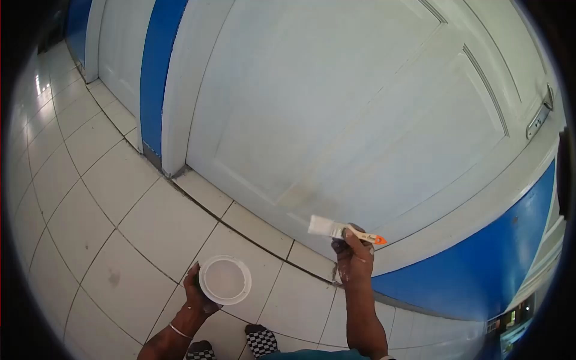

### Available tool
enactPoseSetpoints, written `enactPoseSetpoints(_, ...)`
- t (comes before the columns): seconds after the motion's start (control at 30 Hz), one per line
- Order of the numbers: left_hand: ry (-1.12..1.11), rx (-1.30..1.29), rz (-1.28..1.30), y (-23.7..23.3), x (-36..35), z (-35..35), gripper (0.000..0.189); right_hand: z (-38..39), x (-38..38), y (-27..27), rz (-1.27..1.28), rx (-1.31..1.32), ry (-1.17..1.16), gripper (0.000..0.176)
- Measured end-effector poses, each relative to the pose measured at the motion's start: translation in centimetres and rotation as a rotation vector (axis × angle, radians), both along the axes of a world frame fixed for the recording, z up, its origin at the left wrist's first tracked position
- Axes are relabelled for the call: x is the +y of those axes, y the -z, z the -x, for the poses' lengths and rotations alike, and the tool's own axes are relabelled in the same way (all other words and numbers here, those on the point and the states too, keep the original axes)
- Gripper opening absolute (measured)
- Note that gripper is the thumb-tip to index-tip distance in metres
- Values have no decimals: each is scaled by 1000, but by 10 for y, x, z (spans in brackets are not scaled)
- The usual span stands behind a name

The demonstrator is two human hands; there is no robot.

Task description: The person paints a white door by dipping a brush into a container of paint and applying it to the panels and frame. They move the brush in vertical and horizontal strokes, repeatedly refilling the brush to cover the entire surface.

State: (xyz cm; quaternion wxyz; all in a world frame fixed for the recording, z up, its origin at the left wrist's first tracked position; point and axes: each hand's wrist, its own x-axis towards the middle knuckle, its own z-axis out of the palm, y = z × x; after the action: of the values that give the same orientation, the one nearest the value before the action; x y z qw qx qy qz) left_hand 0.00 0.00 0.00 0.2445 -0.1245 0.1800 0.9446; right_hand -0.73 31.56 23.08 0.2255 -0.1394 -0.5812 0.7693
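My right hand point(355, 255) is closed around the handle of a paintbrush point(348, 230). Its bristles are coated white and point left, while the orange handle end points right. White smears mark the fingers and wrist. Lower left, my left hand point(195, 290) grips a round white tub point(225, 279) from its left side and underneath; most of the fingers are hidden by it. Pale liquid, seemingly paint, shows inside the tub. Beyond the brush stands a white panelled door point(336, 114), with a brownish, unevenly covered patch low down. The brush appears apart from the door surface.
A metal door handle point(539, 119) sits at the far right. Blue wall point(468, 264) flanks the white frame, and a blue strip point(157, 78) runs on the left. Cream tiles point(132, 240) cover the floor, with a raised sill point(252, 227) below the door. Checkered footwear point(261, 340) shows at the bottom.
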Motion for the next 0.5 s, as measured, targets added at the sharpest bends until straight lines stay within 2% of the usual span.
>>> enactPoseSetpoints(0.07,27,59,57,-20,-17,-9,75,9,-2,-3,-70,117,145,28)
enactPoseSetpoints(0.1,13,31,-33,-19,-4,-12,74,21,16,-1,-273,125,163,27)
enactPoseSetpoints(0.17,-10,9,-146,-15,-31,-12,73,50,19,36,-612,167,206,23)
enactPoseSetpoints(0.2,-27,20,-242,-16,-47,-19,67,61,11,58,-743,223,149,18)
enactPoseSetpoints(0.3,-107,-14,-290,-4,-73,-35,63,90,4,105,-1195,317,51,20)
enactPoseSetpoints(0.4,-159,11,-446,-10,-91,-52,63,111,8,130,-1273,262,-18,30)
enactPoseSetpoints(0.5,-201,47,-524,-14,-101,-58,59,124,16,94,-1367,399,107,29)
